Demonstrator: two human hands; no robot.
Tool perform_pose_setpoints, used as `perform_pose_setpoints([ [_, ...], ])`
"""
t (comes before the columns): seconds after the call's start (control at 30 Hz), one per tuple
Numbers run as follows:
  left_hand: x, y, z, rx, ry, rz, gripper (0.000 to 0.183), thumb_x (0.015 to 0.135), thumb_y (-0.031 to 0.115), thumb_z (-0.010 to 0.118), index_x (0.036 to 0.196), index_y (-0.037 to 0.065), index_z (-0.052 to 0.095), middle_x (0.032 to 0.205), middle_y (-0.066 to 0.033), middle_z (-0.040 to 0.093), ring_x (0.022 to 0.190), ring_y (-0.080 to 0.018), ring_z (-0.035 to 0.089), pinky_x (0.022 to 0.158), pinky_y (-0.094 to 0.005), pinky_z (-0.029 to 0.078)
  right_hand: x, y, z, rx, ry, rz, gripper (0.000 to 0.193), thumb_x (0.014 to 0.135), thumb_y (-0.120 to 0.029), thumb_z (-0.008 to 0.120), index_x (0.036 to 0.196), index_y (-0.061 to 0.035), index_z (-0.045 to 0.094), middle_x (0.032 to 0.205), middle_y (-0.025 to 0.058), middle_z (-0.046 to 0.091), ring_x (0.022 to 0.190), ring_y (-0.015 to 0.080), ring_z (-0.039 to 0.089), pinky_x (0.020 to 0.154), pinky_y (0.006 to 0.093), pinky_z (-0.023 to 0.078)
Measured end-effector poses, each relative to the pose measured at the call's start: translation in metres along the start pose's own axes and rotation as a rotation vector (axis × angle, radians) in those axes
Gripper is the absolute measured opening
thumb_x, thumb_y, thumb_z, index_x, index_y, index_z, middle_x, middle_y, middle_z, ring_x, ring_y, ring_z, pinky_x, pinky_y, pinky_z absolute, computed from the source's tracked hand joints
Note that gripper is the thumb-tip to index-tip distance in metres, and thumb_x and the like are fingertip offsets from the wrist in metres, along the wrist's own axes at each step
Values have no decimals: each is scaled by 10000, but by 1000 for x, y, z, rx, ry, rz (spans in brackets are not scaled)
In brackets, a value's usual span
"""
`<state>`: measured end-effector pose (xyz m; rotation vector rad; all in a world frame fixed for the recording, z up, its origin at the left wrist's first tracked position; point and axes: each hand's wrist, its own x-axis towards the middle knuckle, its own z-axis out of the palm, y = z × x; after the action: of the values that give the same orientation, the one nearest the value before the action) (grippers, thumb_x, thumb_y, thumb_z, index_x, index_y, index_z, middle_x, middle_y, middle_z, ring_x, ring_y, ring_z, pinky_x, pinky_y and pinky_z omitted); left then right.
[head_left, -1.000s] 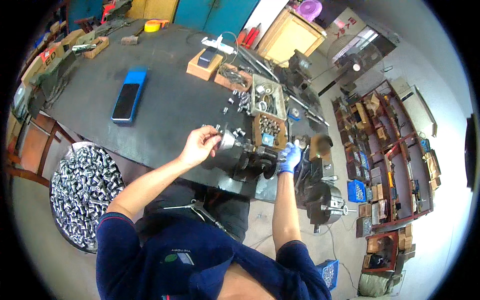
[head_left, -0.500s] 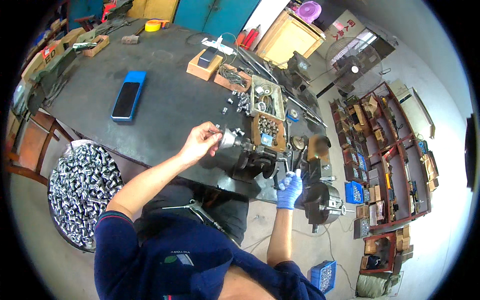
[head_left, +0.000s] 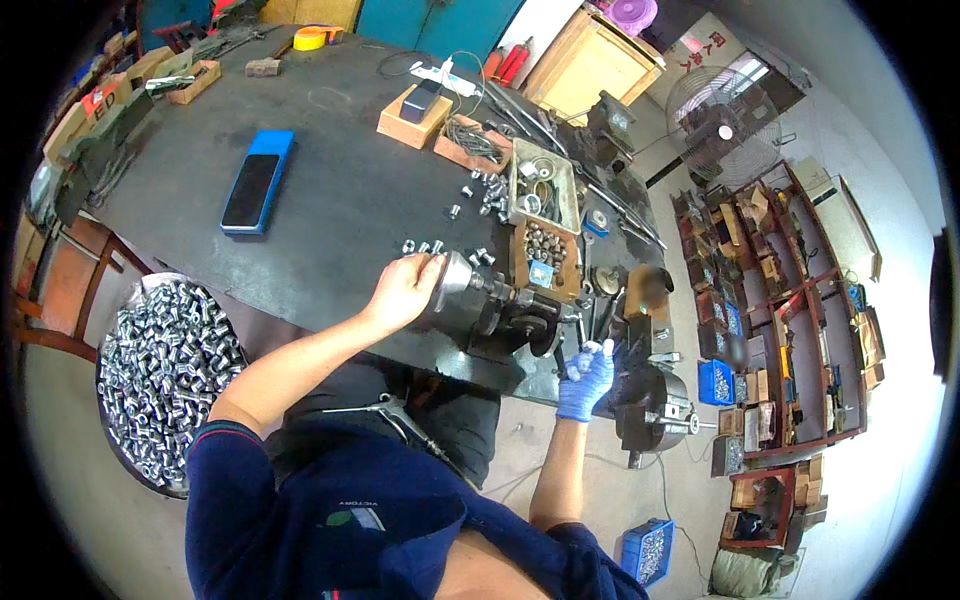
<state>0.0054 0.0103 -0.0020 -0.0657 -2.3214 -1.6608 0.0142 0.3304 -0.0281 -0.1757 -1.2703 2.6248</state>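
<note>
My bare left hand (head_left: 404,292) is at the open left end of a flared metal chuck (head_left: 455,277) on a bench-mounted spindle fixture (head_left: 512,322). Its fingers are bent and pressed together against the chuck's mouth; whatever they hold is hidden. To the right of the fixture's round handwheel (head_left: 541,335), my right hand (head_left: 587,380), in a blue-and-white glove, is curled closed beside a dark lever (head_left: 561,358). What lies inside that grip does not show. Several small shiny metal fittings (head_left: 424,247) lie on the bench just beyond my left hand.
A dark workbench (head_left: 330,190) carries a blue-cased device (head_left: 257,185), a box of metal parts (head_left: 545,255) and a pale tray (head_left: 540,190). A heaped tub of fittings (head_left: 165,385) stands at left. A grey machine head (head_left: 652,405) is right of my gloved hand.
My left hand has closed in on the chuck's mouth, its fingertips lowered against it. The gloved right hand stays nearly in place. The whole view has shifted slightly.
</note>
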Motion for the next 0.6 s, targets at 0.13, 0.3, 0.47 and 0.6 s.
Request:
perform_pose_setpoints([
  [0.13, 5, 1, 0, -172, -67, -89, 444, 898, 330, 455, 638, -26, 511, 482, -110, 450, 460, -191, 505, 468, -348, 393, 30, 35, -21, -161, 155, 75, 295, 880, -318, 517, 731, -69, 566, 512, -25, 446, 401, 58, 388, 335, 196, 292],
  [0.3, 12, 6, -7, -363, -191, -263, 457, 893, 347, 472, 590, 9, 521, 444, -2, 417, 348, -80, 402, 325, -251, 314, 116, 52, -15, -299, 151, -43, 210, 846, -249, 583, 747, -63, 577, 608, -3, 536, 514, 92, 511, 455, 231, 398],
  [0.47, 9, 10, -24, -481, -240, -350, 377, 889, 335, 503, 706, 8, 537, 519, 2, 453, 409, -74, 444, 335, -223, 353, 99, 0, 60, -129, 33, -142, 188, 908, -210, 446, 751, -137, 519, 530, -57, 410, 364, 52, 354, 309, 197, 263],
  [0.6, 6, -1, -23, -593, -229, -302, 376, 862, 314, 551, 678, -14, 552, 534, -39, 508, 412, -108, 502, 359, -239, 403, 42, -26, 36, 54, -155, -127, 345, 953, -305, 352, 672, -132, 452, 473, -51, 325, 350, 35, 277, 300, 198, 229],
])
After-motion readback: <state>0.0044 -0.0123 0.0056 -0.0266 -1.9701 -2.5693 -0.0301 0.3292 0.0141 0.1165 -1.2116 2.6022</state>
